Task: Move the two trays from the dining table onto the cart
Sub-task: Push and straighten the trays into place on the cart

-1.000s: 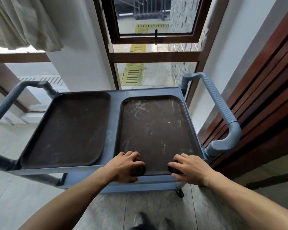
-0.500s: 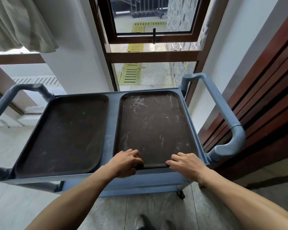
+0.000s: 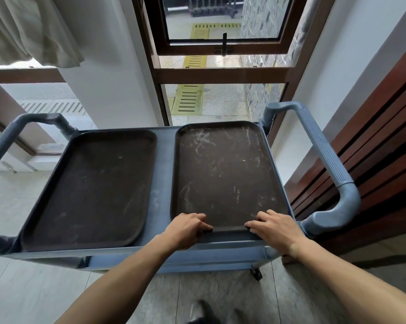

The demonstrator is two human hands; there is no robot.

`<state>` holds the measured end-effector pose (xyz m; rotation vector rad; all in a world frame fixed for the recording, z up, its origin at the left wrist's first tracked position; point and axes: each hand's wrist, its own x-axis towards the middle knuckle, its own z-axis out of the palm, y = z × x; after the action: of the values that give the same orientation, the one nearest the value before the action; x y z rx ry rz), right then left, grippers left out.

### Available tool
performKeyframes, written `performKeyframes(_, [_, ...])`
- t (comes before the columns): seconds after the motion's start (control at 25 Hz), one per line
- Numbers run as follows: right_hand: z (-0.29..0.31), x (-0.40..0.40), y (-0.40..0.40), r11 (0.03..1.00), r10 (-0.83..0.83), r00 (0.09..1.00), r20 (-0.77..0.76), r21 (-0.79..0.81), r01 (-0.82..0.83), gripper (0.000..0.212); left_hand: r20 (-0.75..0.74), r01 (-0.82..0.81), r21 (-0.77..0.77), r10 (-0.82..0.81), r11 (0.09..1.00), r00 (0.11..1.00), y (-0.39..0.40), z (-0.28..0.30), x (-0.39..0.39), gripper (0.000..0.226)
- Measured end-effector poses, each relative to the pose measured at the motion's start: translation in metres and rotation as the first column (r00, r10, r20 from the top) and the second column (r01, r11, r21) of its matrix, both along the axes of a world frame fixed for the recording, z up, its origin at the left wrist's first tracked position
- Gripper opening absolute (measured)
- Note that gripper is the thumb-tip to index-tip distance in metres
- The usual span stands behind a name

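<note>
Two dark brown trays lie side by side on the top shelf of a blue-grey cart (image 3: pixel 163 174). The left tray (image 3: pixel 92 190) rests flat with nobody touching it. The right tray (image 3: pixel 225 174) is scratched and lies flat, its far end at the cart's back edge. My left hand (image 3: pixel 188 229) grips the near-left corner of the right tray, fingers curled over its rim. My right hand (image 3: pixel 275 229) holds the near-right corner the same way.
The cart has a ribbed handle on the right (image 3: pixel 323 164) and another on the left (image 3: pixel 8 141). A window (image 3: pixel 220 73) stands behind it, a wooden slatted wall (image 3: pixel 372 148) close on the right, and a curtain (image 3: pixel 26 29) at upper left. Tiled floor lies below.
The right tray has slid away from me across the cart, both hands following its near edge, until its far end reached the back of the shelf. The left tray has not moved.
</note>
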<state>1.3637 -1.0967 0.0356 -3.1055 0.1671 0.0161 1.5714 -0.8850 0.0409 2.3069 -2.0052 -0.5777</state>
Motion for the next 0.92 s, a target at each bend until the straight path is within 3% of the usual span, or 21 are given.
performKeyframes(0.24, [0.000,-0.010,-0.004,0.987,-0.140,0.983,-0.118,0.064,0.148,0.051,-0.061,-0.035,0.006,0.036,0.999,0.997,-0.002,-0.006,-0.005,0.038])
performKeyframes(0.36, [0.001,-0.011,-0.002,0.986,-0.152,0.972,-0.179,0.043,0.162,0.067,-0.091,-0.096,0.087,0.104,0.992,0.990,-0.002,-0.003,-0.008,0.041])
performKeyframes(0.48, [-0.002,-0.015,0.001,0.986,-0.149,0.958,-0.243,0.041,0.164,0.082,0.051,-0.086,0.156,0.079,0.984,0.996,0.005,-0.006,-0.010,0.062])
performKeyframes(0.68, [-0.009,-0.025,0.007,0.988,-0.153,0.955,-0.253,-0.011,0.156,0.069,0.232,-0.132,0.062,0.114,0.989,0.966,0.026,-0.013,-0.017,0.060])
performKeyframes(0.92, [-0.005,-0.032,0.009,0.989,-0.146,0.968,-0.203,0.000,0.149,0.054,0.176,-0.223,0.052,0.211,0.973,0.961,0.022,-0.013,-0.034,0.045])
